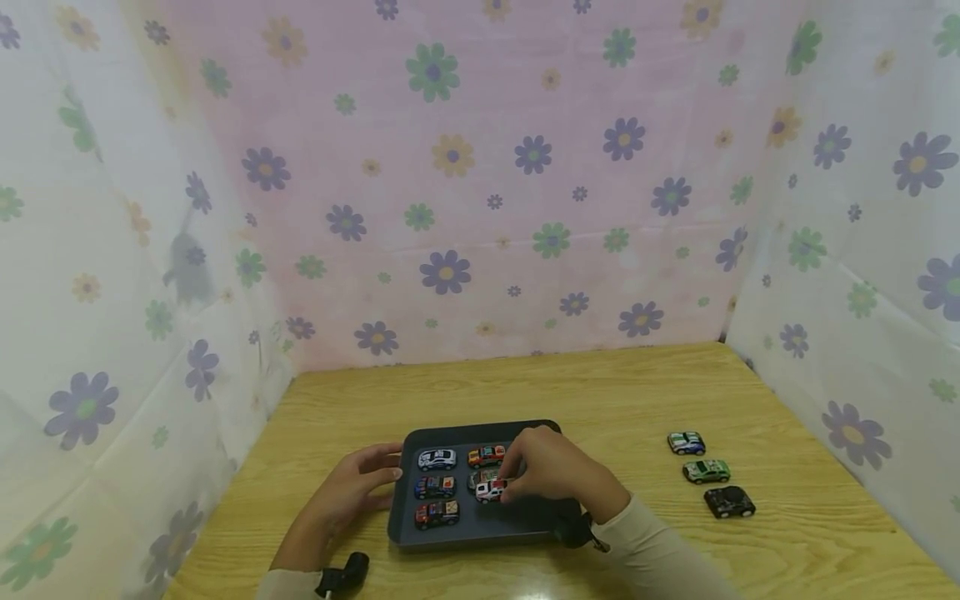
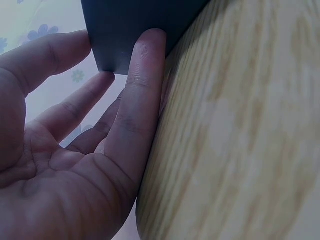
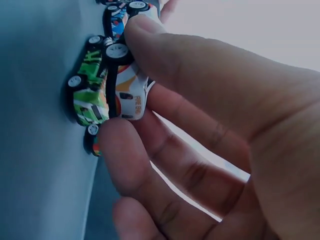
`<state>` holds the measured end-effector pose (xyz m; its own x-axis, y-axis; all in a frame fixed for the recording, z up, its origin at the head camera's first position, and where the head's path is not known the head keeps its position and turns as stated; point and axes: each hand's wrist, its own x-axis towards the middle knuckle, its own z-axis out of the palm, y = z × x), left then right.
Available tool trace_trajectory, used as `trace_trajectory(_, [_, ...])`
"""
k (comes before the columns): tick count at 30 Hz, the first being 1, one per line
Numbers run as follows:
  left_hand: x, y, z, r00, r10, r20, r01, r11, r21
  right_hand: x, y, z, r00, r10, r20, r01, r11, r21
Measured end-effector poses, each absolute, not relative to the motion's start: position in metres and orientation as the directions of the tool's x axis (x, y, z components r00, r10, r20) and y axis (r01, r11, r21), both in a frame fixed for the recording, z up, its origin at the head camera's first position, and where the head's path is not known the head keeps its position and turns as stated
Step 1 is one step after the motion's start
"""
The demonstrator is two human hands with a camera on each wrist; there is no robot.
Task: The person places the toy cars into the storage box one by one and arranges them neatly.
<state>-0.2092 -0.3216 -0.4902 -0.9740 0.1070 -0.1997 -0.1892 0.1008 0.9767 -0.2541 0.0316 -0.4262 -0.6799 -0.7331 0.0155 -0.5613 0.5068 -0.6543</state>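
My right hand (image 1: 551,467) is over the right half of a dark grey tray (image 1: 480,540). It pinches a white and red toy car (image 1: 491,490) between thumb and fingers. In the right wrist view this white car (image 3: 131,95) is tilted close beside a green toy car (image 3: 90,95) that sits in the tray. My left hand (image 1: 352,492) is at the tray's left side. Its outstretched fingers touch the outer wall of the tray (image 2: 125,30) in the left wrist view, with the palm resting low by the wooden table.
Left in the tray stand a white car (image 1: 437,460), a blue one (image 1: 435,487) and a red one (image 1: 437,514); an orange-red car (image 1: 486,455) is at the back. On the table (image 1: 622,392) at right lie a white-green car (image 1: 686,442), a green car (image 1: 707,472) and a black vehicle (image 1: 730,502).
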Motion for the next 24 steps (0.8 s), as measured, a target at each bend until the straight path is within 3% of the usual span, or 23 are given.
trace_trajectory(24, [-0.210,-0.321,-0.491,-0.975,0.095,-0.201,-0.192,0.100,0.976,-0.247,0.019,-0.436,-0.730,-0.680,-0.067,-0.524,0.620,-0.584])
